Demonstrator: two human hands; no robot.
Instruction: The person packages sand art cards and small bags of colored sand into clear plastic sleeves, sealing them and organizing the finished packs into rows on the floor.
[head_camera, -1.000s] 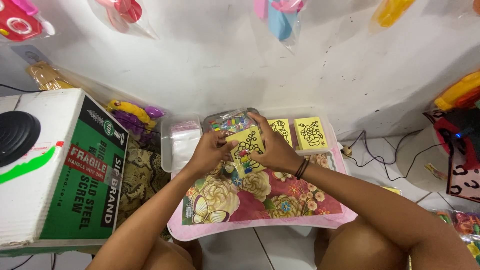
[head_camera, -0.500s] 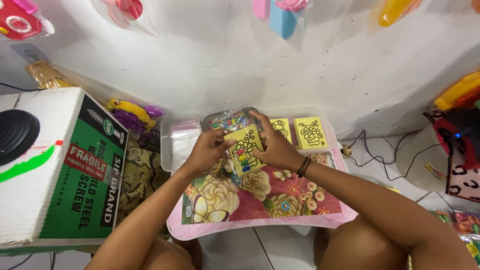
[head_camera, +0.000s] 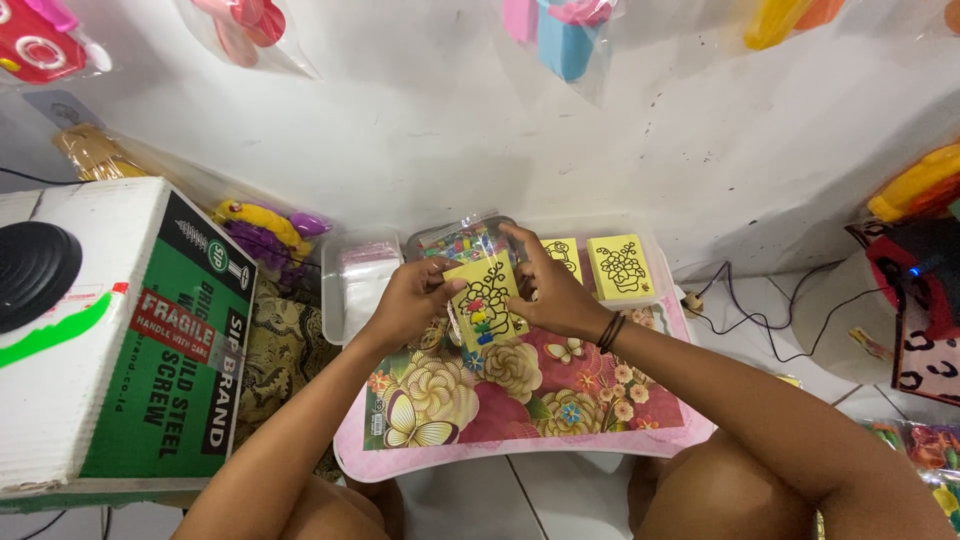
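1. Both hands met over the small floral lap desk (head_camera: 600, 440): the left hand (head_camera: 405, 300) and the right hand (head_camera: 555, 290) each had their fingers clamped on the edges of a yellow card (head_camera: 485, 300) printed with a black outline drawing, held just above the desk's far edge.
2. A strip of small coloured pieces lay against the card's lower left, and a clear plastic sleeve seemed to sit round it; whether the card was fully inside I could not tell.
3. Judged from this, the work was midway: one card in hand, and two more yellow cards (head_camera: 620, 268) waited in the clear tray (head_camera: 340, 300) behind the desk.
4. A clear bag of coloured bits (head_camera: 460, 240) lay just behind the hands.
5. At the left stood a large cardboard box (head_camera: 130, 340), white on top, green on its side, with a red label and white lettering.
6. Bagged toys (head_camera: 565, 35) in pink, blue and yellow hung on the white wall.
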